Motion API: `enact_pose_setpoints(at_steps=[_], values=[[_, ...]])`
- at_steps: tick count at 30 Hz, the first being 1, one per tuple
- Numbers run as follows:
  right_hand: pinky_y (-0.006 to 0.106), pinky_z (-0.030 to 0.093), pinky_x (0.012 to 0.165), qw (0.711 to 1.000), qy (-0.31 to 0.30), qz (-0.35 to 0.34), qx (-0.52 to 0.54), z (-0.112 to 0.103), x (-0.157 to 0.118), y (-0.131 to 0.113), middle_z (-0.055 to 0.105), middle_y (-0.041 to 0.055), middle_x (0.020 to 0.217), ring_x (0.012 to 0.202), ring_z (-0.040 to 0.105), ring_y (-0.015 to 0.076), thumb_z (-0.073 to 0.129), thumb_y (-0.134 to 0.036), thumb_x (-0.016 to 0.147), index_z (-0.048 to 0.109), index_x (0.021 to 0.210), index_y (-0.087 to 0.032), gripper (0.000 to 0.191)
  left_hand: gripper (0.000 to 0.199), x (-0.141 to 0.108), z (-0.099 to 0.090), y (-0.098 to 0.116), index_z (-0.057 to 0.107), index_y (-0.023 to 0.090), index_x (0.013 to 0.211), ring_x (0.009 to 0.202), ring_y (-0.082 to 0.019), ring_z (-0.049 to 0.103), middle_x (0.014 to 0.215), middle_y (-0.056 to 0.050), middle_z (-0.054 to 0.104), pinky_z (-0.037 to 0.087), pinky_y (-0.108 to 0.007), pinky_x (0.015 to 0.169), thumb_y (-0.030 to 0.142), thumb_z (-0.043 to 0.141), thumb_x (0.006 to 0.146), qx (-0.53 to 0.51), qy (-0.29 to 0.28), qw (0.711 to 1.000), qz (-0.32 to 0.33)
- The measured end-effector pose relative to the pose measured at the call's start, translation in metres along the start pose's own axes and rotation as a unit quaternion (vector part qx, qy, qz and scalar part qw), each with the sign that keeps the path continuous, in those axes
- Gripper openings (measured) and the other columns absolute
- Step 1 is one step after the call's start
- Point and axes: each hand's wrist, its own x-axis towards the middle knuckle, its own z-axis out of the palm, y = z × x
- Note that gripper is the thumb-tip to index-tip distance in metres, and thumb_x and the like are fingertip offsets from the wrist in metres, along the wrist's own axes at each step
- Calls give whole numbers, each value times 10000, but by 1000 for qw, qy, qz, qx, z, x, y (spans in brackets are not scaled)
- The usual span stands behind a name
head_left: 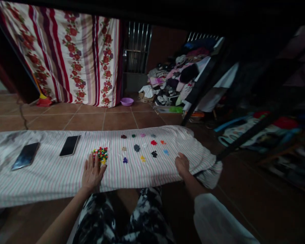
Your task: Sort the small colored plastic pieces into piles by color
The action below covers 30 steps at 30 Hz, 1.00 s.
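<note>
My left hand lies palm down on the striped cloth, fingers stretched out. Its fingertips touch or partly cover the near edge of a mixed pile of tiny coloured pieces, red, green, yellow and white. My right hand rests closed on the cloth at the right; whatever it may hold is hidden. Between the hands lie several small heaps sorted by colour, among them dark blue pieces, yellow pieces, black pieces, grey pieces, red pieces and light blue pieces, nearest my right hand.
Two phones lie on the striped cloth at the left. Beyond, a flowered curtain, a purple basin and a heap of clothes stand on the tiled floor. A dark slanted bar passes at the right.
</note>
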Motion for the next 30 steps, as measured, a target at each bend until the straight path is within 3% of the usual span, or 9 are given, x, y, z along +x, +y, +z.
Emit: enact_pose_setpoints(at_steps=[4,8,11,14,18,24,30], values=[[424,439,1046,991,61,-15,117,1,-10,-2,685,128,1097,1089,601,265,439,-261,729,687,1111,-133,473,776,-6,5,0,275,38,1503,1498,-380,152,1567,-284,250,237,-606,1153,564,327,935,-5,42,998,-41],[433,498,969,976,51,-120,175,16,-40,-21,691,138,1039,1005,629,259,456,-322,777,700,1021,-148,386,815,-17,3,2,303,-45,1470,1480,-401,200,1514,-336,314,231,-606,1158,566,331,931,11,34,997,-74],[421,512,958,956,-17,-224,187,31,-75,-42,694,133,1058,1029,638,247,460,-309,821,692,1020,-170,336,781,-20,0,2,383,-43,1437,1449,-411,281,1453,-340,410,256,-601,1147,555,333,936,27,9,996,-84],[382,529,930,928,-125,-302,177,48,-117,-67,704,93,1062,999,658,208,436,-230,859,679,1063,-209,318,708,-14,-2,0,436,34,1436,1430,-399,328,1475,-290,418,285,-595,1131,532,319,947,33,-22,997,-74],[319,518,926,867,-269,-394,141,68,-171,-101,717,62,1028,992,662,176,465,-162,871,689,1049,-213,291,669,-2,-5,-2,445,61,1439,1435,-385,325,1502,-260,399,297,-600,1119,499,295,956,40,-53,996,-58],[277,502,923,825,-362,-420,107,86,-230,-127,730,43,1051,994,669,160,464,-144,890,691,1089,-214,310,579,2,-14,-2,453,178,1452,1471,-318,277,1542,-164,385,225,-577,1163,447,279,970,35,-66,997,21],[252,500,905,825,-389,-393,119,100,-264,-114,750,34,954,917,684,150,481,-123,867,710,1066,-200,313,560,4,-8,-9,465,184,1441,1451,-288,326,1519,-139,424,227,-566,1161,408,249,975,23,-116,991,66]])
